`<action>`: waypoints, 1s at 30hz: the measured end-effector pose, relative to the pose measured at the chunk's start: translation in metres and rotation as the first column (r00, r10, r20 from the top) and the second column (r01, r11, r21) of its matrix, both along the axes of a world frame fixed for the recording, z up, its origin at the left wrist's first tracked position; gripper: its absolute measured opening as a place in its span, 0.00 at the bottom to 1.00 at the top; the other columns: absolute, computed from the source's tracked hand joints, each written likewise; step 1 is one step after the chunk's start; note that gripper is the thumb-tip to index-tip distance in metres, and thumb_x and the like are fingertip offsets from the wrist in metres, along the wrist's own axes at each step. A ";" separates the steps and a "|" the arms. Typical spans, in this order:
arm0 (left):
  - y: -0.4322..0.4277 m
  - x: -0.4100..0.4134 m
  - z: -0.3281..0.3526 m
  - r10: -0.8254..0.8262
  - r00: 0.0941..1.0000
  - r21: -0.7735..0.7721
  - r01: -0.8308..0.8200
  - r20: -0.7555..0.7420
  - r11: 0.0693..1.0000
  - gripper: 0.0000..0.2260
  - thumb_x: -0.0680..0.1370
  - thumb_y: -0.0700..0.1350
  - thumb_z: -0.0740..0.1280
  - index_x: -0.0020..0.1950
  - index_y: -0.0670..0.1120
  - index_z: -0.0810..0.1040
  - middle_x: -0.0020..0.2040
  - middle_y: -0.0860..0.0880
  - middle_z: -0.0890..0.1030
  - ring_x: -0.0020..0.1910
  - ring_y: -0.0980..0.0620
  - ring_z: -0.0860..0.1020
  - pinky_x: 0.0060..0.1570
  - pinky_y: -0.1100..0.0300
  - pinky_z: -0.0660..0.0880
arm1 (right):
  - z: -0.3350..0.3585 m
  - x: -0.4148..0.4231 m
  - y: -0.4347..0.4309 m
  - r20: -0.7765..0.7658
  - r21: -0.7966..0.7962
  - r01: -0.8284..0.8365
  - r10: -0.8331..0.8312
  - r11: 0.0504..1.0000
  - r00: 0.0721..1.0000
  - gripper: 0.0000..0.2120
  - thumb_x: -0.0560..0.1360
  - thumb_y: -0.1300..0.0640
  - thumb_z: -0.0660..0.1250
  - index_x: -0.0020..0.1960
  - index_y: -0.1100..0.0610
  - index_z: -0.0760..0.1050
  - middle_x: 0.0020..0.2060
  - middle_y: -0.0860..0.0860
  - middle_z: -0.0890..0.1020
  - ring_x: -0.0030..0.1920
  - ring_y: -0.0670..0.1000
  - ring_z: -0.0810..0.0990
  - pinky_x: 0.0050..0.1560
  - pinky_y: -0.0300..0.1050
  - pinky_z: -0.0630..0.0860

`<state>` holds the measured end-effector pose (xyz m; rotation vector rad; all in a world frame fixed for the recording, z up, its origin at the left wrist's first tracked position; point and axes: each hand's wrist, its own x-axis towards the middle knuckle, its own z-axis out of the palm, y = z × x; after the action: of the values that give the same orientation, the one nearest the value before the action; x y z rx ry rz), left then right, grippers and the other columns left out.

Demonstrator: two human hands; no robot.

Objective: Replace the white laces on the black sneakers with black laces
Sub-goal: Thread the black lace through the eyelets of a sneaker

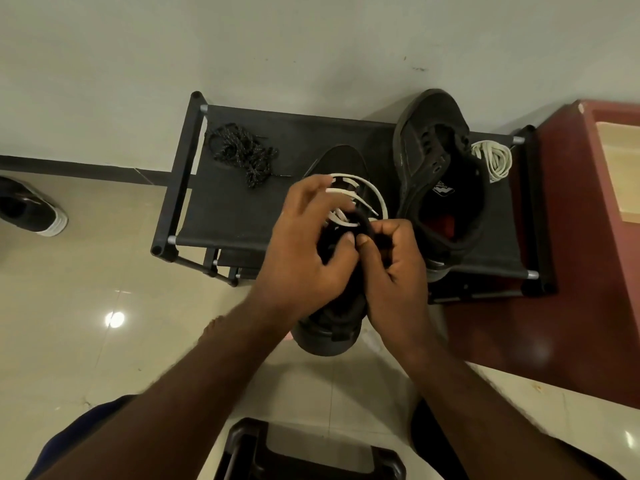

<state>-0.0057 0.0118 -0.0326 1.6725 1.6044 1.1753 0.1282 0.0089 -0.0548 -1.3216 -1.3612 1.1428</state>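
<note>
- Head view, centre: right hand [394, 271] curls round the near sneaker [329, 336] at its tongue; left hand [304, 247] bends blurred fingers over its white lace [375, 199], grip unclear.
- Second sneaker [440, 161], unlaced, right on the rack [235, 213]; black laces [239, 154] upper left.

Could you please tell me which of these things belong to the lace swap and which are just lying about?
Job: held sneaker, its white lace, second sneaker, removed white lace, black laces.
Lying about: shoe on the floor, black stool, red cabinet.
</note>
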 end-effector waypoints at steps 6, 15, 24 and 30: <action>0.002 -0.001 -0.006 0.047 0.989 -0.079 -0.058 -0.139 0.995 0.07 0.76 0.41 0.70 0.54 0.47 0.80 0.70 0.49 0.68 0.62 0.72 0.64 0.59 0.79 0.63 | -0.003 0.001 -0.001 0.066 0.008 -0.029 0.029 1.000 0.997 0.06 0.79 0.54 0.63 0.55 0.53 0.72 0.43 0.49 0.80 0.41 0.48 0.80 0.41 0.46 0.77; 0.006 -0.005 -0.002 -0.090 0.979 -0.069 0.079 -0.180 0.994 0.10 0.74 0.41 0.70 0.54 0.45 0.78 0.72 0.47 0.67 0.67 0.54 0.70 0.59 0.73 0.66 | -0.004 0.000 0.000 0.052 0.018 -0.022 0.021 1.000 0.998 0.05 0.79 0.54 0.62 0.54 0.52 0.72 0.42 0.48 0.80 0.41 0.48 0.80 0.41 0.44 0.77; 0.004 -0.004 -0.002 -0.070 0.978 -0.039 0.063 -0.194 0.997 0.03 0.78 0.44 0.69 0.50 0.47 0.81 0.73 0.46 0.67 0.66 0.57 0.69 0.61 0.66 0.68 | -0.006 0.000 0.000 0.071 0.024 -0.021 0.019 0.999 0.997 0.08 0.79 0.52 0.62 0.56 0.54 0.72 0.41 0.49 0.80 0.40 0.50 0.80 0.40 0.51 0.78; 0.010 -0.007 0.003 0.251 0.947 -0.070 -0.242 0.202 0.968 0.15 0.81 0.44 0.62 0.53 0.67 0.72 0.63 0.46 0.74 0.64 0.54 0.74 0.55 0.66 0.76 | -0.002 -0.001 0.002 0.057 0.028 -0.004 0.002 1.000 0.998 0.04 0.80 0.55 0.63 0.53 0.53 0.73 0.40 0.51 0.80 0.39 0.50 0.79 0.39 0.52 0.79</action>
<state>-0.0131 0.0216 -0.0293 1.2976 1.7254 1.3774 0.1271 0.0105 -0.0569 -1.3412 -1.4163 1.0914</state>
